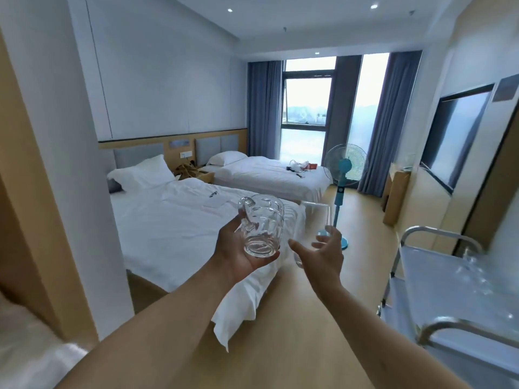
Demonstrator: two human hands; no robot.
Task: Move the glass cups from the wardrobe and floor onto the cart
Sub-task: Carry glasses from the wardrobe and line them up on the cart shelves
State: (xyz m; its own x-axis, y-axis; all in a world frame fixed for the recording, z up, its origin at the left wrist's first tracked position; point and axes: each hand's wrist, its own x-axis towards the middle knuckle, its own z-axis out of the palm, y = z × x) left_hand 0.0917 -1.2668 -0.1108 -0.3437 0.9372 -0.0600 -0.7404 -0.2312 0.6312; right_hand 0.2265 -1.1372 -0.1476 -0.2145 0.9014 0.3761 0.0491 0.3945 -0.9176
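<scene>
My left hand (238, 254) grips a clear glass mug (261, 224) with a handle, holding it from below and behind at chest height. My right hand (323, 254) holds a taller plain clear glass (314, 228), fingers curled round its lower part; the glass is faint against the bed and floor. The metal cart (438, 301) stands at the right edge, its pale top shelf carrying several blurred glass cups (474, 268). Both hands are left of the cart, apart from it.
Two white beds (174, 228) fill the left and middle of the room. A blue standing fan (344, 175) is beyond my right hand. A wooden wardrobe edge (33, 192) is at the far left. Bare wooden floor (280, 332) lies between bed and cart.
</scene>
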